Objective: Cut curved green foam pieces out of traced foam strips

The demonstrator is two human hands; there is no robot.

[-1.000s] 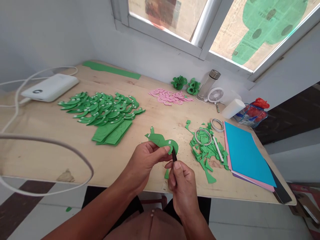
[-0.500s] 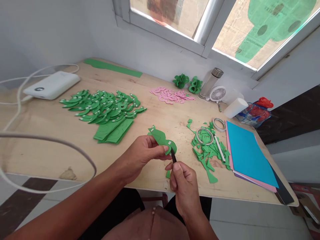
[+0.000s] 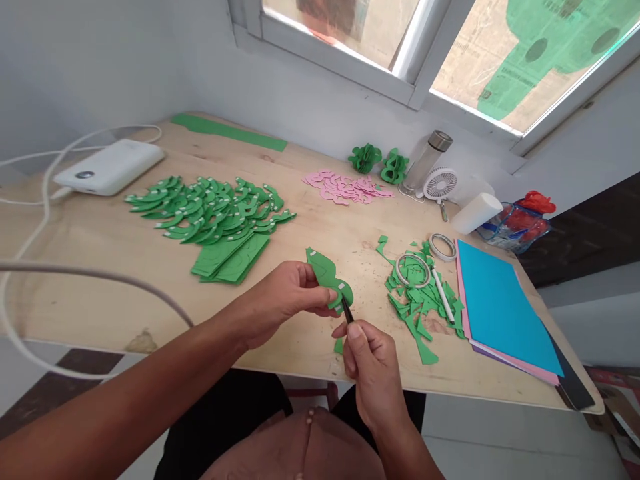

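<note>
My left hand [image 3: 295,297] pinches a green paper cut-out [image 3: 325,270] with wavy edges, a drawn curve and small white patches. Against its lower right edge lie the dark blades of scissors [image 3: 347,311]. My right hand [image 3: 373,360] is closed around the scissors, hiding their handles. A small green scrap [image 3: 339,345] lies on the table beside the right hand. Left of my hands are a heap of curved green cut-outs [image 3: 210,207] with white patches and a stack of green paper rectangles [image 3: 233,259] with drawn outlines.
Green scraps [image 3: 420,300], tape rolls [image 3: 443,247] and a white pen [image 3: 443,297] lie right, beside coloured sheets [image 3: 505,307]. Pink cut-outs [image 3: 345,188], green paper balls [image 3: 365,159], a bottle [image 3: 430,157] and a fan [image 3: 440,183] are behind. A power bank [image 3: 110,167] and cable are left.
The green cut-out has tilted slightly in my left hand. The scissors stay at its lower edge, and both hands have barely moved. The view has shifted a little.
</note>
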